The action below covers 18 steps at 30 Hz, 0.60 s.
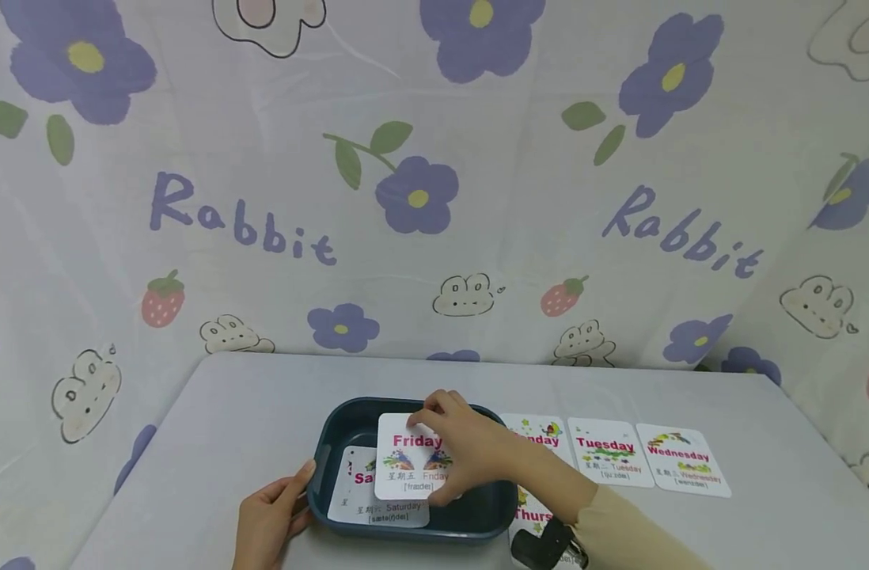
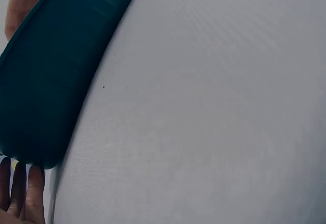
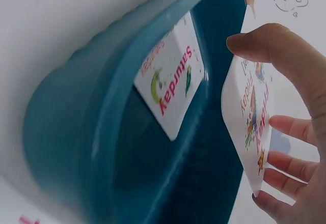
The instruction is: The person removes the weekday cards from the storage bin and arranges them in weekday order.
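My right hand grips a white "Friday" card by its edges, thumb on one edge and fingers along the opposite one. The card is raised over a dark teal plastic tub. Inside the tub a "Saturday" card lies tilted against the wall; the Friday card covers part of it in the head view. At the tub's left end, my left hand holds the wall, thumb up at the rim. Several left fingers meet the tub's end in the left wrist view.
Right of the tub, a row on the white table has a partly hidden "Monday" card, a "Tuesday" card and a "Wednesday" card. Below Monday lies a "Thursday" card, partly behind the right forearm. A patterned cloth hangs behind.
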Tool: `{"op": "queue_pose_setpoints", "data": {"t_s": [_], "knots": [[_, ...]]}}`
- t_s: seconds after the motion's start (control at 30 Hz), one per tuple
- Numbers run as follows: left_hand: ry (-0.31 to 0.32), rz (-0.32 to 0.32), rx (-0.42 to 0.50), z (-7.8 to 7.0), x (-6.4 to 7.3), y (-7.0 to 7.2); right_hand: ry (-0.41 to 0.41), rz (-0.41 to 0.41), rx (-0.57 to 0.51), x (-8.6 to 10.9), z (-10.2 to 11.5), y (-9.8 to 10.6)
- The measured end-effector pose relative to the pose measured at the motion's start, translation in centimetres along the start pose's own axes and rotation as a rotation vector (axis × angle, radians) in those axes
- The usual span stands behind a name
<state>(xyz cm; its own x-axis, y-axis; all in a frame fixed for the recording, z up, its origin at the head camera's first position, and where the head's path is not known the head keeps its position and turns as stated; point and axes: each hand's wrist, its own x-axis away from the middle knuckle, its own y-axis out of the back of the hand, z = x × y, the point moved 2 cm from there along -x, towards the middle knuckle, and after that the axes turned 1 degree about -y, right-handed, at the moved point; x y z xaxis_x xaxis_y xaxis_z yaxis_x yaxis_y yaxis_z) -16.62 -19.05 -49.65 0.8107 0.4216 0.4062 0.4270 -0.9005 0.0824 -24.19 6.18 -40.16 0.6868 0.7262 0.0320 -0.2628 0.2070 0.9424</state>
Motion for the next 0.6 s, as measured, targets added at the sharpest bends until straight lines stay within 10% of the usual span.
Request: {"op": "queue_pose_setpoints", "data": {"t_s": [0.6], "knots": [[-0.018, 0.012, -0.033, -0.1, 0.1, 0.0, -0.164, -0.054, -0.054, 7.3, -3.6, 3.1]]}}
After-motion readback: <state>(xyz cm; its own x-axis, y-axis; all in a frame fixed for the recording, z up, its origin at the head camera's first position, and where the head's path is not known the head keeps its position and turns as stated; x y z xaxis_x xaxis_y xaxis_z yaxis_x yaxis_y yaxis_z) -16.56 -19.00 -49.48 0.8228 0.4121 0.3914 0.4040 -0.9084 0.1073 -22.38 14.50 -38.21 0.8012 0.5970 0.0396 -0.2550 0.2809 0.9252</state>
